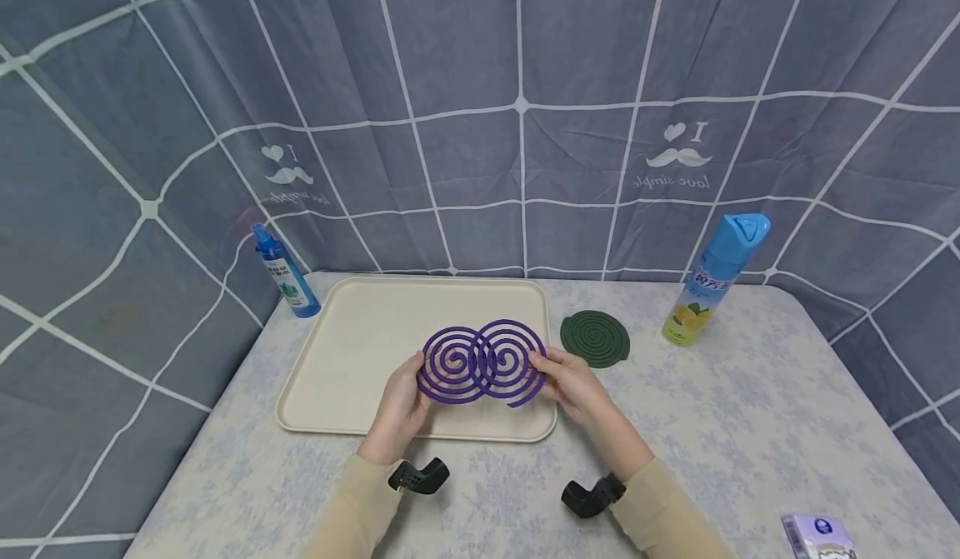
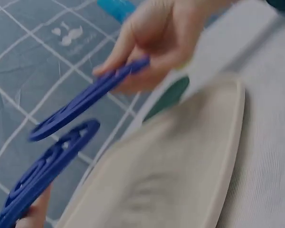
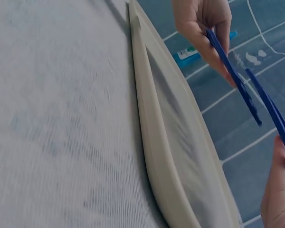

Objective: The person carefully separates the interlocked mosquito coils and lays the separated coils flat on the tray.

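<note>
Beyond both hands hangs a grey-blue curtain [image 1: 465, 159] with white grid lines. Beneath them spreads a desk [image 1: 495, 501] with a pale, blue-mottled top. Directly below the hands, reaching away to the left of the left hand, lies a cream tray [image 1: 375, 334] with rounded corners and a raised rim. Beyond the right hand and off to its right stands a spray can [image 1: 708, 286], blue above, yellow-green below. Beyond the left hand, to its left, is a blue bottle [image 1: 288, 277].

The left hand [image 1: 401, 401] pinches the left coil [image 2: 47, 173] by its outer edge; the right hand [image 1: 581, 386] pinches the right coil [image 2: 88, 98] likewise. Both are raised above the tray, between the hands: flat, round, violet spirals, with open gaps between their slender rings. From the head they overlap; the wrist views show them apart.

Just beyond the right hand lies a dark green coil [image 1: 595, 338], tightly wound. Nearer the person, right of that hand, a small lilac-and-white box [image 1: 819, 534] is partly cut off.
</note>
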Tool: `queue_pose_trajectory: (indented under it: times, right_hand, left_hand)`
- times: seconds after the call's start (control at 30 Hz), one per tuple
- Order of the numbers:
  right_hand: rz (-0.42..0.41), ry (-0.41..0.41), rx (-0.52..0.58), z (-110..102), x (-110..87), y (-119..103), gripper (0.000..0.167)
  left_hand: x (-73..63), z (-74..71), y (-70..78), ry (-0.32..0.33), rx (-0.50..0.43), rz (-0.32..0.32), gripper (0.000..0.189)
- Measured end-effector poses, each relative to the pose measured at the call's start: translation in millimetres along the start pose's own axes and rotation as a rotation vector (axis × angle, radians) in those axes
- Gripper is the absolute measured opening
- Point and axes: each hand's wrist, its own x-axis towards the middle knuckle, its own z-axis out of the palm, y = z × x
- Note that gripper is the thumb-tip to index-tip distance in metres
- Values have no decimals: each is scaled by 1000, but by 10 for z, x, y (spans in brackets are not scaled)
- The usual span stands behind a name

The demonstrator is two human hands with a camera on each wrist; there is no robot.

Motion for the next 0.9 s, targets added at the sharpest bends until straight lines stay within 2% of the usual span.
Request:
queue_pose_trajectory:
  times: [0.17, 0.33, 0.57, 0.73, 0.83, 0.9]
  right_hand:
    - [-1, 22, -57, -47, 25, -26, 27]
    - [-6, 37, -148, -71, 69, -22, 21]
    - [-38, 57, -370, -55, 110, 25, 20]
    - [-41, 59, -413, -34, 101, 48, 17]
    - [-33, 66, -419, -38, 102, 58, 17]
    - [-30, 65, -418, -36, 98, 60, 18]
  left_hand:
    - [66, -223, 94, 88, 295, 48, 41]
    - [122, -417, 135, 168, 602, 55, 43]
    - [166, -539, 124, 176, 839, 99, 37]
    - [174, -577, 90, 212, 1044, 221, 31]
    - [141, -568, 64, 191, 1144, 309, 34]
    - [109, -549, 46, 145, 1208, 350, 40]
